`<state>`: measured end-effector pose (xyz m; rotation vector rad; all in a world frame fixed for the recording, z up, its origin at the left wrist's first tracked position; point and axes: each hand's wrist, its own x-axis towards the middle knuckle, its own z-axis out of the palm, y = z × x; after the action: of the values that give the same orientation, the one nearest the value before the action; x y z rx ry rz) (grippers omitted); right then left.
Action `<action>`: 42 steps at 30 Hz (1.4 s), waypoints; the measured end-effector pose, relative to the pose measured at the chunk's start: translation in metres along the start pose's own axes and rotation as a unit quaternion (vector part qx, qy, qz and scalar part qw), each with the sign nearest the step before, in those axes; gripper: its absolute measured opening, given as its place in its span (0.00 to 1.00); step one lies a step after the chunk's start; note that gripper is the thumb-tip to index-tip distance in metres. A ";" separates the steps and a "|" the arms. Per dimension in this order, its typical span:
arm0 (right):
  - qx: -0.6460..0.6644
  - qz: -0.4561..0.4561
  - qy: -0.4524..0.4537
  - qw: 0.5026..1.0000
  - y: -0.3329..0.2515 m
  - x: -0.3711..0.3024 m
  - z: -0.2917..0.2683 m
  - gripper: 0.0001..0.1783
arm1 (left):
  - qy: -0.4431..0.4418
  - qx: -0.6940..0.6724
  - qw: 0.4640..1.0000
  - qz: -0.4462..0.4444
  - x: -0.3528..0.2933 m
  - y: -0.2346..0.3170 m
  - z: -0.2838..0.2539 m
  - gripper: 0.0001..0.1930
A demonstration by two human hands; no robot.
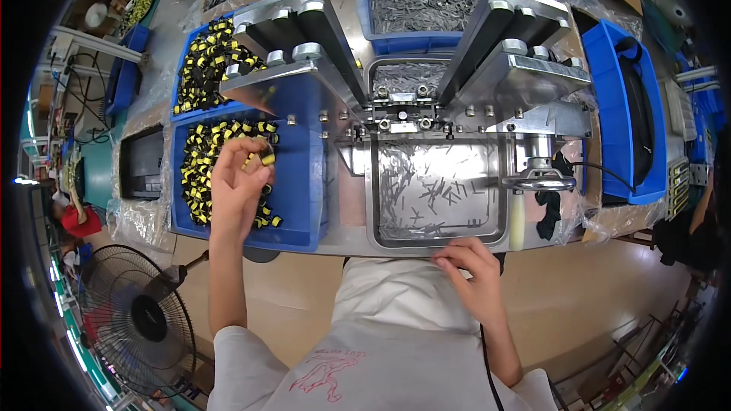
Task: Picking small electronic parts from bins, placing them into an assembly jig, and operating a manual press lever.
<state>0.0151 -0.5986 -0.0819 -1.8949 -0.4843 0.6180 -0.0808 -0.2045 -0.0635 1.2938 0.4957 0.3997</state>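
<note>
My left hand is raised over the near blue bin at the left. Its fingers are closed around a small black-and-yellow coil part. Many similar parts lie heaped in that bin. At the front edge of the metal tray, my right hand has its fingers bent and the tips together. Anything between those fingertips is too small to make out. Thin grey metal strips are scattered in the tray.
A metal press fixture with tall angled plates stands over the tray. Right of the tray are a round handwheel and a pale handle. A blue bin of grey strips stands behind; a floor fan is at lower left.
</note>
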 end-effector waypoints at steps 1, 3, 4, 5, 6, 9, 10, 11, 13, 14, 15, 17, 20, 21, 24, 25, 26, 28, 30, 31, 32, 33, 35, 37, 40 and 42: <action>0.013 -0.016 -0.009 1.000 -0.002 0.002 0.003 0.07 | -0.022 -0.016 1.000 -0.002 -0.005 -0.004 0.001 0.18; 0.025 -0.031 -0.014 0.999 -0.011 0.007 0.007 0.08 | -0.032 -0.045 0.998 -0.008 -0.016 -0.007 0.011 0.20; 0.033 -0.058 -0.022 0.998 -0.020 0.012 0.008 0.08 | -0.034 -0.046 0.998 -0.010 -0.023 -0.004 0.023 0.20; 0.039 -0.085 -0.027 0.995 -0.027 0.016 0.008 0.09 | -0.045 -0.046 0.998 -0.020 -0.028 0.001 0.039 0.20; 0.035 -0.081 -0.021 0.996 -0.030 0.020 0.011 0.09 | -0.059 -0.046 0.997 -0.029 -0.031 0.001 0.052 0.21; 0.054 -0.128 0.002 0.990 -0.042 0.032 0.017 0.09 | -0.106 -0.085 0.990 -0.036 -0.036 -0.021 0.068 0.19; 0.058 -0.151 0.016 0.987 -0.048 0.038 0.017 0.10 | -0.122 -0.103 0.987 -0.035 -0.038 -0.027 0.073 0.17; 0.061 -0.176 0.030 0.982 -0.052 0.043 0.016 0.10 | -0.122 -0.121 0.984 -0.053 -0.038 -0.029 0.084 0.15; 0.063 -0.180 0.056 0.980 -0.053 0.045 0.017 0.11 | -0.141 -0.145 0.977 -0.065 -0.043 -0.040 0.101 0.15; 0.069 -0.191 0.077 0.976 -0.053 0.048 0.016 0.11 | -0.155 -0.164 0.972 -0.071 -0.046 -0.044 0.109 0.15; 0.054 -0.213 0.101 0.970 -0.052 0.049 0.015 0.13 | -0.141 -0.137 0.977 -0.081 -0.050 -0.047 0.117 0.17; 0.044 -0.219 0.110 0.969 -0.049 0.049 0.011 0.13 | -0.161 -0.171 0.967 -0.097 -0.056 -0.054 0.123 0.15; 0.029 -0.238 0.110 0.965 -0.043 0.046 0.009 0.13 | -0.172 -0.193 0.959 -0.116 -0.064 -0.059 0.130 0.13; 0.022 -0.252 0.100 0.962 -0.041 0.045 0.007 0.13 | -0.177 -0.197 0.954 -0.142 -0.066 -0.061 0.131 0.13; 0.018 -0.244 0.080 0.966 -0.036 0.041 0.004 0.13 | -0.186 -0.212 0.944 -0.171 -0.068 -0.070 0.132 0.12; 0.018 -0.243 0.081 0.967 -0.035 0.040 0.003 0.13 | -0.188 -0.223 0.941 -0.173 -0.069 -0.072 0.133 0.12; 0.035 -0.228 0.077 0.970 -0.033 0.038 0.003 0.13 | -0.189 -0.223 0.940 -0.174 -0.069 -0.073 0.135 0.12; 0.052 -0.212 0.074 0.973 -0.032 0.036 0.002 0.13 | -0.177 -0.217 0.944 -0.176 -0.071 -0.075 0.138 0.11; 0.053 -0.209 0.077 0.973 -0.032 0.035 0.002 0.13 | -0.180 -0.224 0.939 -0.186 -0.071 -0.075 0.138 0.11; 0.053 -0.208 0.077 0.974 -0.031 0.034 0.002 0.13 | -0.182 -0.231 0.935 -0.196 -0.071 -0.075 0.139 0.11; 0.051 -0.211 0.078 0.973 -0.029 0.033 0.003 0.13 | -0.183 -0.231 0.935 -0.196 -0.072 -0.075 0.139 0.11; 0.050 -0.214 0.079 0.972 -0.028 0.032 0.003 0.13 | -0.183 -0.237 0.934 -0.197 -0.072 -0.076 0.140 0.11; 0.052 -0.213 0.082 0.972 -0.026 0.032 0.003 0.13 | -0.183 -0.243 0.932 -0.198 -0.073 -0.077 0.141 0.10; 0.054 -0.211 0.084 0.972 -0.027 0.031 0.002 0.13 | -0.191 -0.261 0.925 -0.201 -0.074 -0.079 0.140 0.09; 0.074 -0.183 0.072 0.978 -0.025 0.030 0.000 0.12 | -0.196 -0.266 0.921 -0.208 -0.075 -0.080 0.140 0.09; 0.080 -0.182 0.049 0.979 -0.024 0.030 -0.001 0.11 | -0.194 -0.262 0.922 -0.207 -0.076 -0.080 0.140 0.08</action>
<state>0.0379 -0.5725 -0.0650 -1.6215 -0.6754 0.3097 -0.0655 -0.3768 -0.1044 0.6922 0.2825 -0.0869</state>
